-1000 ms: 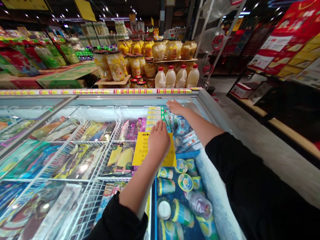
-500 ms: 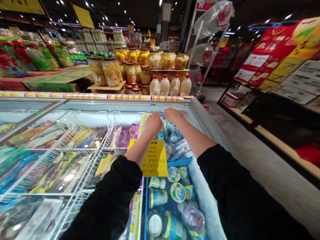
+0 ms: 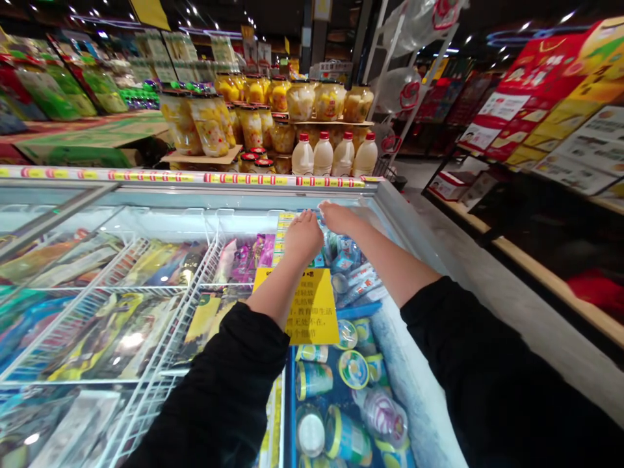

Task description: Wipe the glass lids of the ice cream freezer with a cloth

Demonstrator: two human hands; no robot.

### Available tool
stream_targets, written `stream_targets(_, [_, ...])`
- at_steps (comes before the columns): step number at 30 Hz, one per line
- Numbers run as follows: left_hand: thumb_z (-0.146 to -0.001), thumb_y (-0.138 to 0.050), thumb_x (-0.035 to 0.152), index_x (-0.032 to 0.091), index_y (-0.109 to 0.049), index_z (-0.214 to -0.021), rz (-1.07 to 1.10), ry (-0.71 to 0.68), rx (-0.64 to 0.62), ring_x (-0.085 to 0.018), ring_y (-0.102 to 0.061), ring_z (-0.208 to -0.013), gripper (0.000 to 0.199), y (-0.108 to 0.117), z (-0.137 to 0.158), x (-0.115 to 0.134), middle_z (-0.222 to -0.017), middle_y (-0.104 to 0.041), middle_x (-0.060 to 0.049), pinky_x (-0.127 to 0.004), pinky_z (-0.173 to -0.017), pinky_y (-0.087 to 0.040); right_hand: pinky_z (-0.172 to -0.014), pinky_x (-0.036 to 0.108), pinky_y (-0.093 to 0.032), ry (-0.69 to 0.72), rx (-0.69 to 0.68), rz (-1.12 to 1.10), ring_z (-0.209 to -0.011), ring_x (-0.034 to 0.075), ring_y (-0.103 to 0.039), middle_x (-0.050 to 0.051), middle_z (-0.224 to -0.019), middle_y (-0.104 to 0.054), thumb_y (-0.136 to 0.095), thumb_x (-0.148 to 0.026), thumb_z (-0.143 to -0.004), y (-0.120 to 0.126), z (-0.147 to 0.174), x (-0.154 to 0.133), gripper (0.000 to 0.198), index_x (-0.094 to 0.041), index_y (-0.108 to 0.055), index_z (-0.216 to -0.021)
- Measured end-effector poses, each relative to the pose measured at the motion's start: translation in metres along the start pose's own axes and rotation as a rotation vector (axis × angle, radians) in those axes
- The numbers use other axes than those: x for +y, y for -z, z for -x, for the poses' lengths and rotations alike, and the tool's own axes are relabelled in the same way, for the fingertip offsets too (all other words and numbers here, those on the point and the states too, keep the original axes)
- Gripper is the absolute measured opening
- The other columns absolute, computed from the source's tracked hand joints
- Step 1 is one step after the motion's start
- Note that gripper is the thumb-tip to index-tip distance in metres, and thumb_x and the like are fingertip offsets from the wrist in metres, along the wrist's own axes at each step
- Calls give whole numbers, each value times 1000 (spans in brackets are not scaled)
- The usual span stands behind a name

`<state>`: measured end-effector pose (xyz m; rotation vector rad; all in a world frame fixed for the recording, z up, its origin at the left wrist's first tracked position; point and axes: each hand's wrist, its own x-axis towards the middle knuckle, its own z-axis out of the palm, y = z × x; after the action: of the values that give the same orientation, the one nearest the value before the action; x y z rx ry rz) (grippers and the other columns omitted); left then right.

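Both my arms reach over the open chest freezer (image 3: 253,196) toward its far right corner. My left hand (image 3: 305,237) has its fingers curled together, and whatever lies in them is hidden. Close on its right, my right hand (image 3: 337,218) is closed in a pinch; a small pale bit shows at its fingertips, too small to name. Under the hands lie blue and white ice cream packs (image 3: 359,279). A yellow printed sign (image 3: 312,309) lies behind my left forearm, partly covered by it. Nearer me, a blue bin (image 3: 290,416) holds ice cream tubs (image 3: 353,368).
White wire dividers (image 3: 160,344) split the freezer, with wrapped ice pops (image 3: 114,331) on the left. Frost coats its right wall (image 3: 414,364). Beyond the rim stand fruit jars (image 3: 209,123) and red-capped bottles (image 3: 323,155). Boxed goods (image 3: 517,117) fill a shelf at right.
The camera view has shifted slightly, with the jars and freezer rim higher in the picture. Both hands stay close together at the far end, with their fingers still closed.
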<state>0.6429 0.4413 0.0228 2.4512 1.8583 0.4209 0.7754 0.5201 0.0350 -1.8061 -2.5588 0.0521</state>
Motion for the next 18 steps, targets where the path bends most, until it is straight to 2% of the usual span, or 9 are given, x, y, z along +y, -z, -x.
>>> stream_targets(3, [-108,-31,14,0,-45,-159,2,16,15,-25,-37,-160,54,-4,-2,0,-169,-43,-19,-38,-131,-29,-125,33,-35,115,-11,-19,-155,20,-44,14,-165,-51,-35,-9,-108,6,-5,4,47,-16,-56,-149])
stream_targets(5, [-108,-31,15,0,-46,-158,11,13,23,-25,-37,-160,54,-7,-3,0,-169,-42,-19,-38,-131,-29,-125,32,-34,79,-14,3,-155,20,-44,16,-165,-50,-36,-8,-108,8,-10,9,47,-14,-55,-151])
stream_targets(9, [-109,-29,16,1,-46,-158,19,9,24,-25,-39,-159,54,-9,-5,-2,-168,-44,-19,-38,-131,-30,-117,43,-45,-75,-33,60,-143,34,-57,29,-157,-54,-48,-9,-103,7,-13,12,47,-2,-54,-149])
stream_targets(11, [-109,-30,17,3,-47,-158,18,14,35,-24,-39,-159,54,-9,-5,-1,-168,-44,-18,-38,-131,-30,-115,47,-48,-102,-30,68,-140,38,-60,32,-156,-54,-51,-11,-102,5,-11,8,48,-2,-55,-148])
stream_targets(13, [-109,-31,16,3,-47,-158,22,21,40,-25,-39,-159,54,-8,-4,0,-168,-44,-18,-38,-131,-30,-117,44,-46,-39,-22,60,-143,35,-57,27,-159,-53,-49,-12,-103,3,-10,3,47,-6,-57,-149])
stream_targets(16, [-108,-32,14,0,-45,-159,29,26,24,-26,-38,-160,55,-5,-3,2,-168,-43,-20,-40,-132,-29,-122,38,-40,117,14,11,-149,26,-52,18,-162,-54,-39,-9,-106,2,-15,0,47,-12,-58,-149])
stream_targets(18, [-107,-32,13,-1,-44,-159,30,24,13,-26,-37,-160,55,-4,-2,3,-169,-42,-20,-40,-132,-28,-122,36,-40,136,46,-20,-147,23,-53,17,-159,-57,-37,-7,-106,3,-23,4,48,-13,-58,-149])
